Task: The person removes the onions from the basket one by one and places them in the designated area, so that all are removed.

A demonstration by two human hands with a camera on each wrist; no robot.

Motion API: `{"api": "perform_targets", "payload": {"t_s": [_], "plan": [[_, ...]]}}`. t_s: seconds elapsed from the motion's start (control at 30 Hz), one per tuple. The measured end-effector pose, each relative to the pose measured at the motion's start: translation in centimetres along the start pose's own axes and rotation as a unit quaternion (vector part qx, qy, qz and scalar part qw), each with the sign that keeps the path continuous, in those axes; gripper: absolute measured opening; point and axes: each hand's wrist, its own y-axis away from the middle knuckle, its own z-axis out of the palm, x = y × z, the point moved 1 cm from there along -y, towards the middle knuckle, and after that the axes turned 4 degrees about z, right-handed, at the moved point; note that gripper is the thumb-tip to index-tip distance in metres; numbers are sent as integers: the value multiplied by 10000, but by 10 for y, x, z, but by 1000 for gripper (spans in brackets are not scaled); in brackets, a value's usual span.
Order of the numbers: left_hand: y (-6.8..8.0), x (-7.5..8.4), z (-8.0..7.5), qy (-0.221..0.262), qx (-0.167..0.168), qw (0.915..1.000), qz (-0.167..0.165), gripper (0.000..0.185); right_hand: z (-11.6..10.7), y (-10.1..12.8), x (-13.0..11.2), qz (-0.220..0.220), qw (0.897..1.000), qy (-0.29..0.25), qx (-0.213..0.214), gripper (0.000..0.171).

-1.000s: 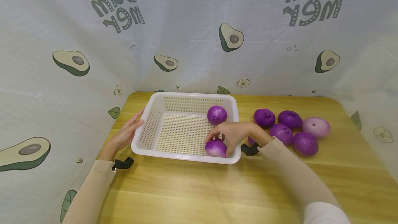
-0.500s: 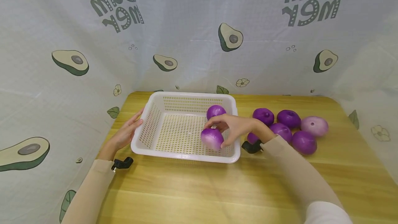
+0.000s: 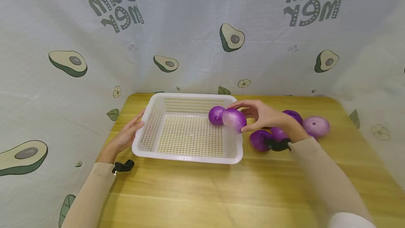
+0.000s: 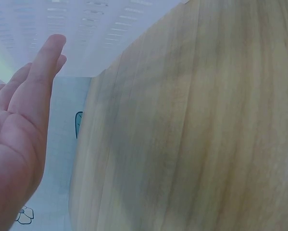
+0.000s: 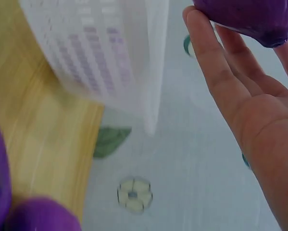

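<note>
The right hand [image 3: 265, 115], arm reaching in from the tabletop's near right corner, pinches a purple onion [image 3: 234, 120] in its fingertips above the white basket's [image 3: 190, 154] right rim, while the left hand [image 3: 126, 137] rests flat-fingered against the basket's left wall

The light is bright, soft and even, with only weak shadows under the white basket [image 3: 190, 156] on the table [image 3: 221, 193]. The head view bends at its edges like a wide lens. Both wrist views are blurred; the right hand [image 5: 259, 125] looks soft and close.
</note>
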Motion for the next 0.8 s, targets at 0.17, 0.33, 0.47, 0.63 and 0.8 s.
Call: {"api": "perform_targets", "payload": {"t_s": [0.17,0.33,0.47,0.63,0.8], "plan": [[0,1,0,18,-17,10000,7,59,-25,41,1,-7,9971,158,745,72],[1,1,0,23,-81,9999,78,58,-46,95,6,17,9888,177,1481,73],[1,1,0,37,-146,9998,134,58,-57,139,14,275,9768,181,2118,74],[2,1,0,135,-201,9995,198,58,-64,188,28,1079,9521,225,2852,72],[1,1,1,171,-218,9994,210,58,-66,225,43,1523,9303,683,3266,69]]}}
